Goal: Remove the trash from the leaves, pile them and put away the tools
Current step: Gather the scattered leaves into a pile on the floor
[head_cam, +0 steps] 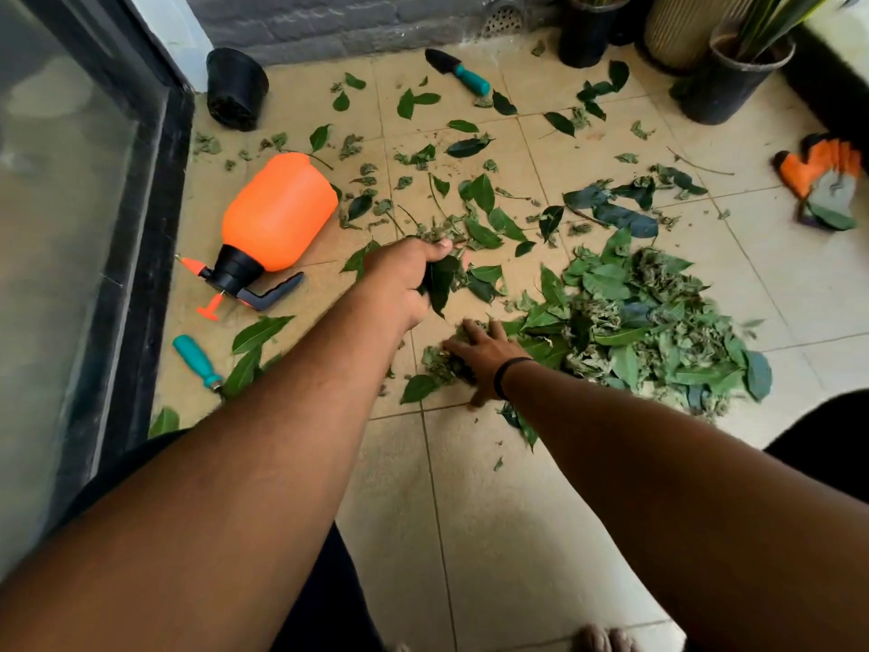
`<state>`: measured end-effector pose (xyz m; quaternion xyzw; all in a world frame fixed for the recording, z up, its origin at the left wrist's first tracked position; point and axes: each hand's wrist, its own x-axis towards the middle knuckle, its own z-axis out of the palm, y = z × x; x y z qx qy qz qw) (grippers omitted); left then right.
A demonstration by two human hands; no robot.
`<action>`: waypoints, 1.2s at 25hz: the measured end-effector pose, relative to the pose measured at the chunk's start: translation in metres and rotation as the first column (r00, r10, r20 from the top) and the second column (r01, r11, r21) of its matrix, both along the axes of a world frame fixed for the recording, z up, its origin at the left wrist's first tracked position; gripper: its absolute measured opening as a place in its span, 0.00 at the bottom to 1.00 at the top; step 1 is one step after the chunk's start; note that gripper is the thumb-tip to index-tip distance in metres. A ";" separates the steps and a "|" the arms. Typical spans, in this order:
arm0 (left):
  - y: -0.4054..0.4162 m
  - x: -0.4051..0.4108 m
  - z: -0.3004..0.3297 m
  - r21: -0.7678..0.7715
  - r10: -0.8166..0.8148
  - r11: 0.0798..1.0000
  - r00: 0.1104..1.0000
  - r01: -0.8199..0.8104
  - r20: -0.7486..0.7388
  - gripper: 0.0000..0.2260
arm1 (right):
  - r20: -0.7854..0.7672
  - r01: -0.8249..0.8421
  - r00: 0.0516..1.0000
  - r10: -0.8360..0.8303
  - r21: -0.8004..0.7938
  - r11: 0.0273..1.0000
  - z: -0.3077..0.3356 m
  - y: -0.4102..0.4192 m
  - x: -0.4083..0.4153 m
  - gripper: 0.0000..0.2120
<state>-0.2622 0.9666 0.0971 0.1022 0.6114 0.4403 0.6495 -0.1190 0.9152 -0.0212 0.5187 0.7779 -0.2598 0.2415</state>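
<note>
Gripping leaves (442, 280), left hand (399, 280) hides its fingers; right hand (484, 357), fingers spread, presses blurred clippings (442, 362).

**A:** From my feed both arms come in from the bottom edge, bare to the elbow or so. The left arm (263, 444) runs up toward 1 o'clock, pretty much straight, and the left hand (403, 284) at the end has its fingers curled tight around a bunch of leaves (442, 280), thumb on top.

**B:** And the other one?

**A:** The right arm (658, 468) enters from 5 o'clock and angles toward 10. The right hand (484, 355) is palm-down, fingers spread and fairly flat, a dark band (505, 375) round the wrist. It sits at 5 o'clock of the left hand, close by but not touching.
</note>
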 end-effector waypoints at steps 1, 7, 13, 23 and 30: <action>0.001 -0.003 -0.001 0.010 0.000 1.000 1.000 0.000 0.004 0.18 | 0.014 -0.018 1.000 0.017 0.026 0.999 0.000 0.001 0.001 0.49; -0.005 0.001 0.004 0.017 -0.006 1.000 1.000 0.006 -0.009 0.15 | 0.011 -0.075 0.997 0.075 0.254 0.964 0.013 0.003 -0.013 0.14; -0.001 0.002 0.011 0.007 0.024 1.000 1.000 -0.024 -0.003 0.19 | -0.344 0.597 0.773 -0.534 0.107 0.795 0.082 0.040 0.004 0.16; -0.005 0.020 0.044 0.050 0.002 0.999 0.994 -0.007 0.113 0.10 | -0.685 0.809 -0.131 -0.716 -0.492 0.322 0.243 0.050 0.057 0.13; -0.006 0.037 0.041 0.078 -0.015 0.997 0.987 0.003 0.159 0.16 | -0.633 0.708 -0.220 -0.742 -0.627 0.325 0.203 0.050 0.001 0.15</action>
